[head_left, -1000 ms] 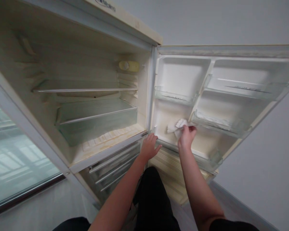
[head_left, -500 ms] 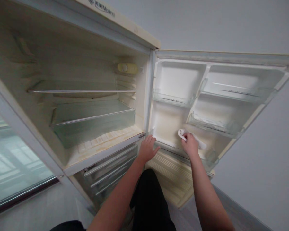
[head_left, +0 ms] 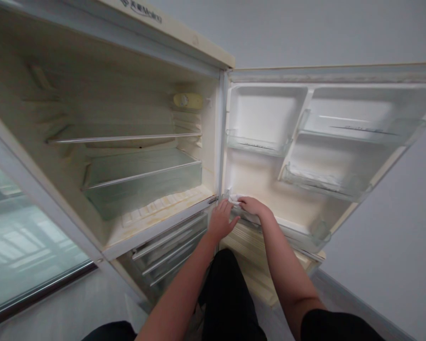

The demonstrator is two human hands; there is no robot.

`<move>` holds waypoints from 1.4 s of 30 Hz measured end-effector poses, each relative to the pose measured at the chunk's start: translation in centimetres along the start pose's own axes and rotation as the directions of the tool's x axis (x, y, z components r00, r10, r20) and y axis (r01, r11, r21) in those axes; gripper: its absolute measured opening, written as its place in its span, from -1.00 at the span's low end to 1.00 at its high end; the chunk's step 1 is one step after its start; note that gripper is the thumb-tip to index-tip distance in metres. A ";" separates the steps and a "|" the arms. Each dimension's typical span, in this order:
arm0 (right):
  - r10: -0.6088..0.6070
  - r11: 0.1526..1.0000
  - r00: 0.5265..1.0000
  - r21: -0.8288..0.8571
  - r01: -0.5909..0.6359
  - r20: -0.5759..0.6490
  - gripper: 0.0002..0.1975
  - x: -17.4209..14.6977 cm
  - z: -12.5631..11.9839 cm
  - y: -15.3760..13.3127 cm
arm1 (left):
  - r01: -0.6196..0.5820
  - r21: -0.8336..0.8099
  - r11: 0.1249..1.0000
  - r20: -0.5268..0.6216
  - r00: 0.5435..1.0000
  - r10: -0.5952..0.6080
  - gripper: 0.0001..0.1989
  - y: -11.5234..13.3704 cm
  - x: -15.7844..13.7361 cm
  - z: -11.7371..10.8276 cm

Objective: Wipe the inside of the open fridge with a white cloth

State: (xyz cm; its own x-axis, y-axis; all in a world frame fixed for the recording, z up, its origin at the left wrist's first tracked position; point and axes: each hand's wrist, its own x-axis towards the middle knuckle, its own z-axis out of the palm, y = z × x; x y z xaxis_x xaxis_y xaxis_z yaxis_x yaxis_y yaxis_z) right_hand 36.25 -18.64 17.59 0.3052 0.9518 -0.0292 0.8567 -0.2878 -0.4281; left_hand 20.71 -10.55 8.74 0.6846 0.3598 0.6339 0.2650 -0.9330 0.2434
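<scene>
In the head view the fridge door stands wide open on the right. My right hand is closed on a white cloth, down in the hinge-side corner of the door's lowest clear bin. Part of the cloth is hidden behind the fingers. Just left of it, my left hand lies against that bin's hinge end, fingers stretched and thumb apart. It holds nothing that I can see.
Inside the fridge are a glass shelf and a clear crisper drawer above a stained floor. Freezer drawers show below. Upper door bins hang above my hands. A wall borders the door.
My right hand has moved left with the cloth, from the middle of the lower door panel to the hinge-side corner beside my left hand. The left hand stays nearly in place. The view shifted slightly.
</scene>
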 end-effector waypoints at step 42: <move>-0.291 0.953 -0.094 -0.297 0.062 -0.952 -0.81 -16.3 -3.2 10.7 | 0.001 -0.074 0.997 -0.019 1.000 -0.003 -0.50 -0.1 -0.3 0.0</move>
State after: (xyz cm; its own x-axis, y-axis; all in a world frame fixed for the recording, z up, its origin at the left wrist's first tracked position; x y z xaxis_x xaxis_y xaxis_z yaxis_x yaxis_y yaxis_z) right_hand 41.80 -37.62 16.37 0.1179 -0.1065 0.9873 0.9588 -0.2467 -0.1411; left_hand 20.54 -10.59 8.52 0.6711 0.3622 0.6469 0.2147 -0.9301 0.2980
